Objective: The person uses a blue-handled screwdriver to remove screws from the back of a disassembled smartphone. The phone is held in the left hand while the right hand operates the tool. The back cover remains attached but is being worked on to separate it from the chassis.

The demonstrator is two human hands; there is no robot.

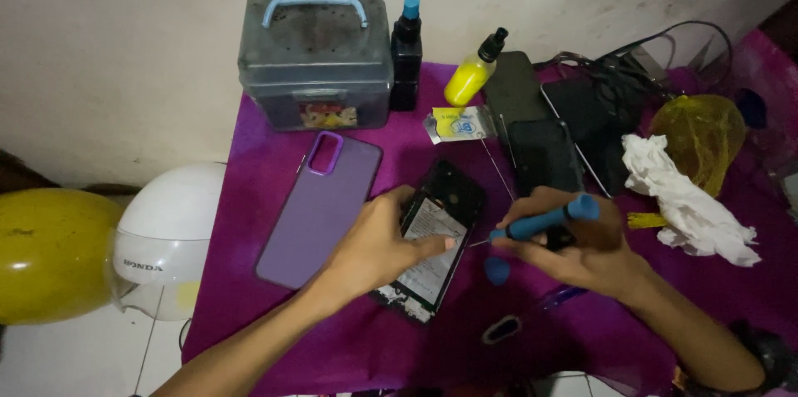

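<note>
An opened phone point(439, 222) with its back removed lies on the purple cloth point(274, 339). My left hand point(378, 243) rests on it, thumb pressing its inner plate. My right hand point(573, 251) grips a blue screwdriver point(544, 221), whose thin tip points left at the phone's right edge. A purple phone case point(320, 206) lies left of the phone. A small blue pick point(497, 270) sits under the screwdriver.
A grey box with a blue handle point(316, 56), a dark bottle point(406, 52) and a yellow bottle point(472, 73) stand at the back. Dark phones point(544, 156), cables, a crumpled white tissue point(686, 197) and a yellow bag point(702, 135) lie right. A white helmet point(166, 235) sits left.
</note>
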